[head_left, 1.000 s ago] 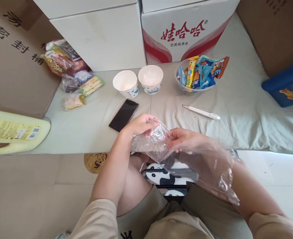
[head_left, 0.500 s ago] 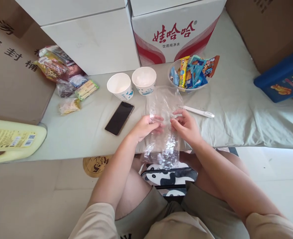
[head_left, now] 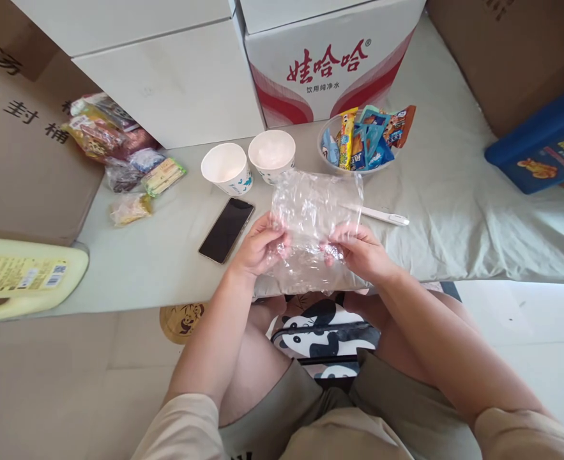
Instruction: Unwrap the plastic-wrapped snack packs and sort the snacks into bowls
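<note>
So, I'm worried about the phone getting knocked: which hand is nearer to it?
Left. The left hand is just right of the phone; the right hand is farther right, across the plastic.

Two hands [head_left: 259,248] [head_left: 366,254], one plastic bag [head_left: 316,201]
Two paper cups [head_left: 227,169] [head_left: 272,156], one phone [head_left: 227,230], one bowl [head_left: 329,165], one yellow jug [head_left: 27,271]

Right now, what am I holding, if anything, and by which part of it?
A clear plastic bag: your left grip holds its left side and your right grip its right side, both partway between its far and near edges.
</note>
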### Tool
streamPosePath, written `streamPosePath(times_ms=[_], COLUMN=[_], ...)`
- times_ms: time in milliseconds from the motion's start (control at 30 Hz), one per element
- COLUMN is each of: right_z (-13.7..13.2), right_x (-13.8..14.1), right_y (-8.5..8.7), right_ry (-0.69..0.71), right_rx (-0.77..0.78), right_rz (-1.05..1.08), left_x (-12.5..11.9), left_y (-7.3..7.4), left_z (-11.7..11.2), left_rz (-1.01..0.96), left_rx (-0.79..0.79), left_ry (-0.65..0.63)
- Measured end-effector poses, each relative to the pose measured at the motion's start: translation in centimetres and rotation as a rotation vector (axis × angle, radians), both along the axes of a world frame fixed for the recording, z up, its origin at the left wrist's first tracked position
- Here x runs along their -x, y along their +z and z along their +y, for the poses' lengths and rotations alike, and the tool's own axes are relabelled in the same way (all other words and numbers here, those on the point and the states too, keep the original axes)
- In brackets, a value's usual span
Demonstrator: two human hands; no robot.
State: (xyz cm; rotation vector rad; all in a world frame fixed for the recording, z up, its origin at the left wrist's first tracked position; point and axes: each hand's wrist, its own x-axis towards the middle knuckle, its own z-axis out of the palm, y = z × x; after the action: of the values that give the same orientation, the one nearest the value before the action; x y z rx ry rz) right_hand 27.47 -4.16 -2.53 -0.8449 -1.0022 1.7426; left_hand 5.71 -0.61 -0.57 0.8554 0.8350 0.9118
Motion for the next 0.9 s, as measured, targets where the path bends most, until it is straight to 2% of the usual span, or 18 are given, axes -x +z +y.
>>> streamPosePath(times_ms=[133, 233, 333, 433, 500, 567, 667, 767, 833, 900], right_z=[0.5, 0.6, 0.4, 0.4, 0.6, 0.8, 0.9, 0.9, 1.0, 1.1], right_x=[-0.3, -0.2, 0.0, 0.1, 0.2, 0.2, 0.4, 0.5, 0.6, 0.6], right_y=[0.3, 0.3, 0.0, -0.6, -0.9, -0.9, -0.4, 0.2, 0.3, 0.2], right_ry=[0.016, -0.034, -0.122, -0.209, -0.245, -0.295, -0.39, -0.275, -0.169, -0.151], right_rx=[0.009, 0.024, -0.003, -0.007, 0.0, -0.026, -0.068, -0.004, 0.036, 0.038], right_rz=[0.01, -0.19, -0.514, -0.546, -0.469, -0.403, -0.313, -0.29, -0.337, -0.402], left_x=[0.5, 0.9, 1.0, 0.9, 0.7, 0.3, -0.4, -1.1, -1.2, -1.1], left_y=[-0.6, -0.9, -0.7, -0.4, -0.5, -0.8, -1.1, -1.0, -0.7, -0.5], left_z=[1.1, 1.6, 1.2, 0.5, 0.3, 0.2, 0.3, 0.3, 0.3, 0.3], left_rz=[0.082, 0.251, 0.503, 0.689, 0.598, 0.396, 0.242, 0.25, 0.256, 0.301], left_rx=[0.017, -0.032, -0.234, -0.429, -0.418, -0.308, -0.089, -0.002, -0.01, -0.021], left_ry=[-0.107, -0.139, -0.12, -0.024, 0.063, 0.1, -0.004, -0.043, -0.034, -0.079])
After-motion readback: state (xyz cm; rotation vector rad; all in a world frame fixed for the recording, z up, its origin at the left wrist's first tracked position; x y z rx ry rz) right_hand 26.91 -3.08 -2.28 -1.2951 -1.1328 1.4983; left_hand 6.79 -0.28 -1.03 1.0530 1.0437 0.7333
